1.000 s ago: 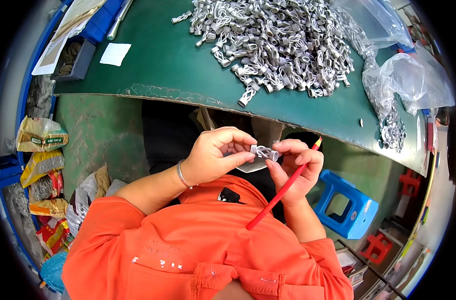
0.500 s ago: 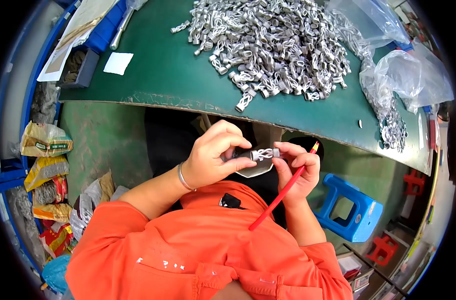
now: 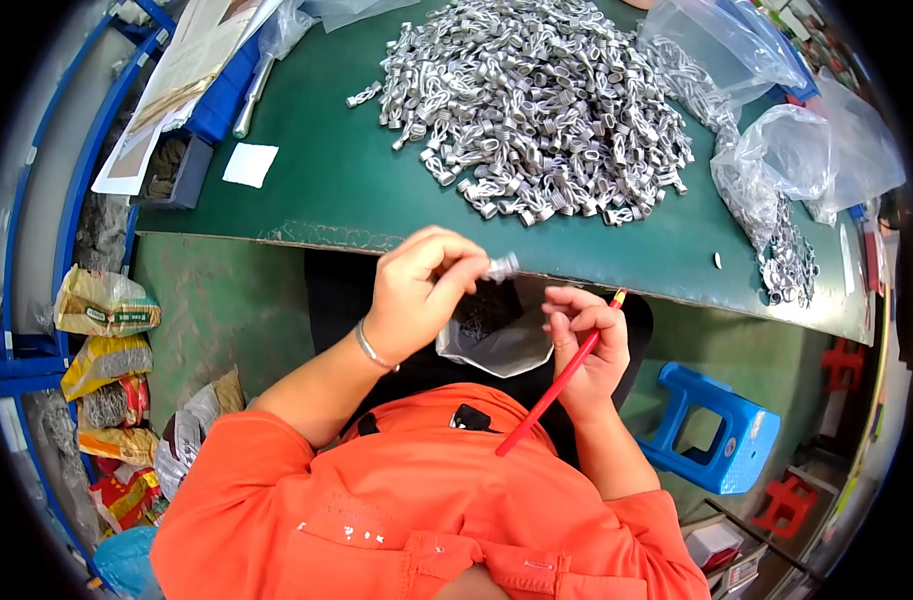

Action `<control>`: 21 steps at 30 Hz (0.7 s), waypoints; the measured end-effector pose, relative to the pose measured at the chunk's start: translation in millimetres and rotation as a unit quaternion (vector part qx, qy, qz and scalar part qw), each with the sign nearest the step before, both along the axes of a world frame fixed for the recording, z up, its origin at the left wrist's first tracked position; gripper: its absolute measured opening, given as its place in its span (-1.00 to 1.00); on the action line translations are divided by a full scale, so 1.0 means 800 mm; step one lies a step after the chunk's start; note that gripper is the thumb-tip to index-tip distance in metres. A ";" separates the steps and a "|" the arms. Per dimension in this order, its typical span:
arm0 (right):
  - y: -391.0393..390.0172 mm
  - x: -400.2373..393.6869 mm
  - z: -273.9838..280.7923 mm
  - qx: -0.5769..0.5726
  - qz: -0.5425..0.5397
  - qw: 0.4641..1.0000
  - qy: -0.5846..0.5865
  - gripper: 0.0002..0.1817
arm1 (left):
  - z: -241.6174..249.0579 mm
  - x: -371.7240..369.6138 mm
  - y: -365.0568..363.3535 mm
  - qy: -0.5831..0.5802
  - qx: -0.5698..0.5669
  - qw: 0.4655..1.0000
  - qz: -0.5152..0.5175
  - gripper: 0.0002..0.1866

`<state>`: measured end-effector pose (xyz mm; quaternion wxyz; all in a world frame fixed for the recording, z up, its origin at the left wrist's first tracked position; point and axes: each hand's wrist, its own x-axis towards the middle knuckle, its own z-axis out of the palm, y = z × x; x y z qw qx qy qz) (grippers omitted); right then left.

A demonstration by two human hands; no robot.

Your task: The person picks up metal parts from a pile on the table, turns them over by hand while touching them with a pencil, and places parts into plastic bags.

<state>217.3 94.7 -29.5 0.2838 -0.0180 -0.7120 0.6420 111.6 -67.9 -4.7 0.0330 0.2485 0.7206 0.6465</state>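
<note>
My left hand (image 3: 427, 285) pinches a small silvery metal piece (image 3: 503, 266) between thumb and fingertips, just off the table's front edge; the piece is blurred. In my right hand (image 3: 592, 345) a red pencil-like stick (image 3: 552, 400) with a yellowish tip lies slanted, held against the palm by curled fingers. The right thumb and forefinger have no metal piece between them. Below and between both hands, a white-rimmed container (image 3: 497, 362) holds dark contents. On the table, a large heap of similar twisted metal pieces (image 3: 547, 110) with ring ends spreads out.
The green table (image 3: 317, 190) carries a white paper piece (image 3: 250, 165), a blue bin (image 3: 227, 95) and clear plastic bags (image 3: 787, 150) beside small metal bits (image 3: 787, 265). A blue stool (image 3: 717, 430) stands at right. Filled sacks (image 3: 107, 300) line the left shelf.
My left hand has lifted away from the right with the metal piece, toward the table edge. The right hand has let go of that piece but keeps the red stick. More of the container shows.
</note>
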 end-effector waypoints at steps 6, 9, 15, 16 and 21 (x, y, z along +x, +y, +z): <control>-0.004 -0.005 0.014 -0.232 0.095 0.967 -0.041 -0.83 | 0.000 0.028 0.003 -0.337 0.115 0.931 -0.079 -0.91; -0.002 -0.002 0.013 -0.282 0.110 0.951 -0.065 -0.80 | -0.003 0.029 0.005 -0.328 0.101 0.936 -0.080 -0.91; -0.001 -0.001 0.002 -0.302 0.134 0.941 -0.078 -0.76 | -0.003 0.035 0.006 -0.277 0.171 0.938 -0.120 -0.87; -0.001 -0.002 -0.001 -0.302 0.136 0.941 -0.069 -0.74 | -0.001 0.038 0.008 -0.245 0.197 0.941 -0.126 -0.82; 0.004 -0.001 -0.011 -0.188 0.117 0.975 -0.006 -0.66 | -0.001 0.036 0.006 -0.122 0.140 0.968 -0.170 -0.68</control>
